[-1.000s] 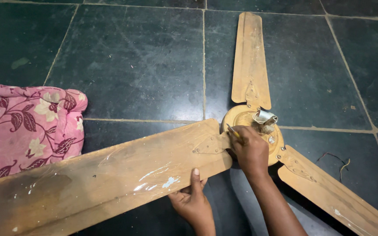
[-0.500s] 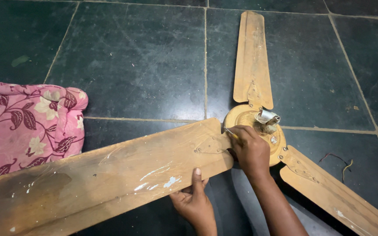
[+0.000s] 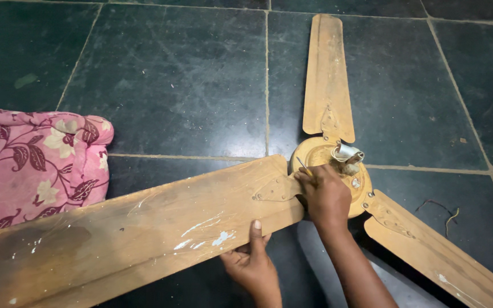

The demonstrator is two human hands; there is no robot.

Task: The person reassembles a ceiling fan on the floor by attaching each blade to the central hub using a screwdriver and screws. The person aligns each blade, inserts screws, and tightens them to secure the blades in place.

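The right hand (image 3: 327, 197) is closing its grip on a thin screwdriver (image 3: 303, 166) at the fan hub (image 3: 320, 155). The left hand (image 3: 251, 263) is gripping the near blade (image 3: 144, 228)'s edge. The ceiling fan is lying on the dark tiled floor (image 3: 172, 80), beside a pink floral cushion (image 3: 35, 159).

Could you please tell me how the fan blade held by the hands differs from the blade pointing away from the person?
The near blade bears white paint smears and a glossy film; the far blade looks matte and unspattered. The left hand grips the near blade's edge; the far blade lies untouched. Both are dusty tan and join the hub.
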